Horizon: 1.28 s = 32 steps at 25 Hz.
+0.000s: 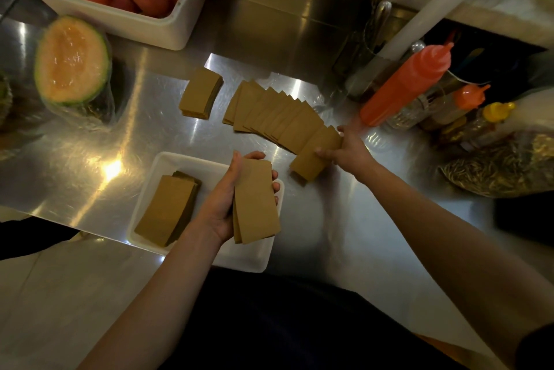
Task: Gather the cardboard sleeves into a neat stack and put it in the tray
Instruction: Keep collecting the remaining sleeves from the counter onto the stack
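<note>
head view: left hand [223, 205] grasps a sleeve stack [256, 199], right hand [349, 151] fingers [325, 154] pinch fanned sleeves [280, 116].

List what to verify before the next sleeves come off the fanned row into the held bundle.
1. Left hand grip on the bundle of brown cardboard sleeves: ok, fingers curl round it.
2. Bundle edges squared: not ok, the lower ends splay.
3. Right hand grip on the near end of the fanned row of brown sleeves: ok, pinched.
4. Room in the white rectangular plastic tray beside the sleeve stack already inside: cannot tell, the held bundle covers most of that side.
5. Small separate sleeve stack farther back gathered: not ok, it lies apart, untouched.
</note>
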Available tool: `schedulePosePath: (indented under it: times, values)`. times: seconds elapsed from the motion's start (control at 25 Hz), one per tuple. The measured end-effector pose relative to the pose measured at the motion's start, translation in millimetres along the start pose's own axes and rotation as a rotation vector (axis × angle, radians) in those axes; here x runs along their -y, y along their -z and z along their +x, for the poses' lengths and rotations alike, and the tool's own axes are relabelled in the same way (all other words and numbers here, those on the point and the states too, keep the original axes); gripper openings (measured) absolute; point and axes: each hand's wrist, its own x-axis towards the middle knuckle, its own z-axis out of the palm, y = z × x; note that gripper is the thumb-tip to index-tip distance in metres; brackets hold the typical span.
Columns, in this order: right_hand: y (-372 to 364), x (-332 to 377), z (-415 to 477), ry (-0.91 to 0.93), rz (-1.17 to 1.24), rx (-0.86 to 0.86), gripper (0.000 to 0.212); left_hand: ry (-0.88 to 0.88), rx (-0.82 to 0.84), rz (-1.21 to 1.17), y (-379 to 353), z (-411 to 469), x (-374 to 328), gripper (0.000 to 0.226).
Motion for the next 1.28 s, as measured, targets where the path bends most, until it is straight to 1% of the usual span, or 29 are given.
schedulePosePath:
  times: [0.04,0.12,0.24,0.28,0.36,0.44,0.52,0.6,0.68,0.72,0.84,0.96,1.16,1.24,1.28]
  values:
    - [-2,5,7,-0.002,-0.031,-0.018,0.094,-0.003,0.001,0.001,0,0,-1,0.066]
    - [-8,11,19,0.011,-0.136,-0.031,0.091,-0.011,0.000,0.002,0,-2,-2,0.066]
    - [-16,7,28,0.013,-0.364,-0.020,0.075,-0.020,-0.012,0.013,3,-4,-4,0.069]
    - [-19,5,28,0.011,-0.417,-0.027,0.074,-0.024,-0.016,0.016,4,-6,-4,0.069]
    - [-22,1,26,-0.010,-0.461,-0.050,0.080,-0.026,-0.022,0.016,4,-8,-4,0.065]
    - [-24,-1,21,-0.040,-0.458,-0.080,0.089,-0.030,-0.028,0.007,4,-9,-4,0.054]
    - [-24,-4,16,-0.043,-0.459,-0.128,0.093,-0.028,-0.025,0.007,3,-9,-4,0.049]
    - [-24,-11,9,-0.031,-0.386,-0.156,0.087,-0.023,-0.022,0.018,2,-8,-3,0.047]
    - [-23,-16,1,-0.030,-0.264,-0.121,0.079,-0.012,-0.005,0.019,2,-6,-2,0.051]
    - [-23,-18,-2,-0.025,-0.245,-0.102,0.076,-0.009,0.002,0.019,2,-5,-3,0.055]
    - [-25,-21,-7,-0.015,-0.335,-0.082,0.079,0.008,0.025,0.016,2,-2,-3,0.064]
    - [-28,-16,-7,-0.052,-0.429,-0.082,0.081,0.019,0.035,0.004,0,0,-2,0.066]
    - [-34,-1,-3,-0.078,-0.560,-0.161,0.091,0.006,0.029,-0.010,0,-1,-5,0.064]
    - [-34,1,-1,-0.085,-0.497,-0.147,0.090,0.005,0.031,-0.013,1,-2,-5,0.063]
    - [-34,2,-1,-0.084,-0.402,-0.113,0.085,0.006,0.031,-0.010,1,-2,-5,0.063]
